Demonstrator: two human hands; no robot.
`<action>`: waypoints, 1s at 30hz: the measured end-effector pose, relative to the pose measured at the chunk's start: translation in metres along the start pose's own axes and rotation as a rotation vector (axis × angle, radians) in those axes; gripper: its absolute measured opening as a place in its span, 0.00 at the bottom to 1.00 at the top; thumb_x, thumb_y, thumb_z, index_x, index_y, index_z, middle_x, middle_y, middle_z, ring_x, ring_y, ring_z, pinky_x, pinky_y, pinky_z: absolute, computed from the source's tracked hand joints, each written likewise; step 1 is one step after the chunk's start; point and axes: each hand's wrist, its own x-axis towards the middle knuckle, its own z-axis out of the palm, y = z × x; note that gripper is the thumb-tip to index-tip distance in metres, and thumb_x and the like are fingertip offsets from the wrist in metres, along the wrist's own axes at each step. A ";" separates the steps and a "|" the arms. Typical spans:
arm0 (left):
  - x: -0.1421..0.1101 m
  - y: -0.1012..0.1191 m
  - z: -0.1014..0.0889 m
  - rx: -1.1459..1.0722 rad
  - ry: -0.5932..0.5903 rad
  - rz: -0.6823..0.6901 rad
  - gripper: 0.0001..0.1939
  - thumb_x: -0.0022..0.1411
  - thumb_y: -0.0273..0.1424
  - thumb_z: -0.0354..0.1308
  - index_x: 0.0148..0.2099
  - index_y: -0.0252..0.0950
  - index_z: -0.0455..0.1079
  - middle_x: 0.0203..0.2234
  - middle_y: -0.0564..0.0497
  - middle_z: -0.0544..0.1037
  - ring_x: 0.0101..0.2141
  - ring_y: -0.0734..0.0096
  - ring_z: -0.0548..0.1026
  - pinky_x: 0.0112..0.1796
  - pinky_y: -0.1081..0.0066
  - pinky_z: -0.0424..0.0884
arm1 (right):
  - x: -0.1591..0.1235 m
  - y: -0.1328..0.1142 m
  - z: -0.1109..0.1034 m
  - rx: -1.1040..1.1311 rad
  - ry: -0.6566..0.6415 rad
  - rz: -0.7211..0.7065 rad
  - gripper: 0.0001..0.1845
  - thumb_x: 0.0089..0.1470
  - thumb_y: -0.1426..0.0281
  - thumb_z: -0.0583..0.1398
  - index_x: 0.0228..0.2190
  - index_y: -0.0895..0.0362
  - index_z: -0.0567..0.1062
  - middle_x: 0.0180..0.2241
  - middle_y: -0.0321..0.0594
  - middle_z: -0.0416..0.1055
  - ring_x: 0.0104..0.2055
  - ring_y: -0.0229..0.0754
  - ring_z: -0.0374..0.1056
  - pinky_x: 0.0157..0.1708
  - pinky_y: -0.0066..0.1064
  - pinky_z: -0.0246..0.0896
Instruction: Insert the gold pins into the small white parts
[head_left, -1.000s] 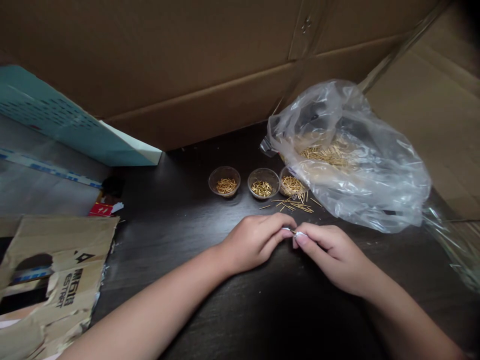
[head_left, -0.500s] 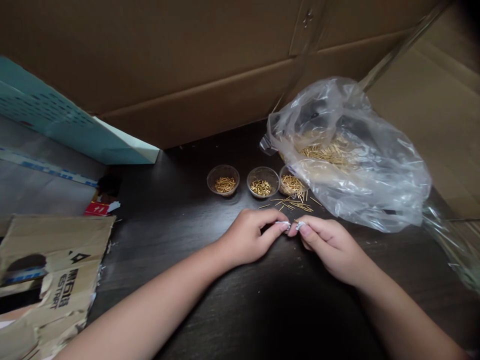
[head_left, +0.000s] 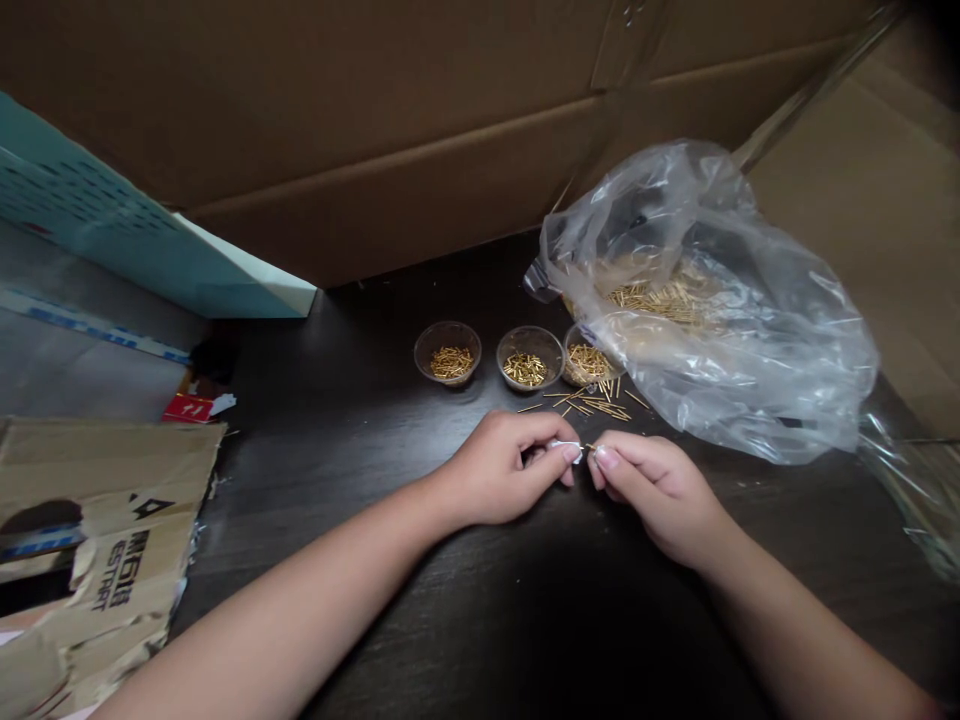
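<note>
My left hand (head_left: 506,465) and my right hand (head_left: 651,488) meet fingertip to fingertip low over the dark table (head_left: 360,420). Both are closed in a pinch, the left on a small white piece (head_left: 562,445), the right on a thin gold pin (head_left: 589,447). Just beyond my fingers lie loose gold pins (head_left: 592,404). Behind them stand three small clear cups of gold pins: a left cup (head_left: 448,353), a middle cup (head_left: 529,359) and a right cup (head_left: 587,357) half under a bag.
A crumpled clear plastic bag (head_left: 720,310) holding more gold pins lies at the right. A big cardboard box wall (head_left: 375,130) closes the back. A teal box (head_left: 127,235) and torn cardboard (head_left: 90,540) lie at the left, with a small red packet (head_left: 189,407).
Both hands have shifted a little away from me, toward the loose pins; the view has tilted slightly. The pinch of both hands stays.
</note>
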 end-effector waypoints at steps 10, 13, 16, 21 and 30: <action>-0.002 -0.003 0.002 0.125 0.007 0.072 0.09 0.70 0.29 0.55 0.38 0.34 0.74 0.29 0.53 0.80 0.30 0.75 0.76 0.35 0.76 0.68 | 0.000 -0.001 0.006 -0.054 0.118 -0.002 0.20 0.70 0.64 0.52 0.25 0.56 0.68 0.21 0.33 0.64 0.24 0.36 0.58 0.26 0.27 0.54; -0.002 -0.003 0.001 0.132 0.013 0.079 0.09 0.70 0.29 0.54 0.38 0.34 0.74 0.29 0.52 0.80 0.30 0.75 0.76 0.34 0.76 0.68 | 0.000 -0.002 0.005 -0.059 0.093 0.003 0.19 0.70 0.66 0.52 0.26 0.55 0.69 0.22 0.33 0.65 0.24 0.36 0.59 0.27 0.27 0.54; -0.002 -0.004 0.002 0.168 0.016 0.094 0.09 0.70 0.29 0.54 0.39 0.34 0.74 0.29 0.52 0.80 0.30 0.74 0.76 0.35 0.75 0.68 | 0.000 -0.001 0.005 -0.071 0.088 -0.006 0.18 0.70 0.66 0.52 0.27 0.55 0.70 0.23 0.33 0.66 0.25 0.36 0.60 0.27 0.28 0.55; -0.002 -0.006 0.003 0.193 0.019 0.131 0.08 0.71 0.29 0.54 0.39 0.34 0.74 0.30 0.52 0.81 0.31 0.75 0.77 0.36 0.76 0.68 | 0.000 0.000 0.006 -0.094 0.096 -0.016 0.18 0.70 0.67 0.52 0.26 0.56 0.69 0.23 0.33 0.66 0.25 0.36 0.61 0.27 0.28 0.54; -0.002 -0.002 0.001 0.129 0.037 0.032 0.08 0.69 0.30 0.56 0.38 0.32 0.74 0.25 0.53 0.78 0.26 0.77 0.74 0.30 0.77 0.66 | 0.001 0.004 -0.002 -0.024 0.070 -0.003 0.23 0.68 0.65 0.54 0.20 0.56 0.64 0.20 0.32 0.58 0.23 0.35 0.55 0.25 0.29 0.50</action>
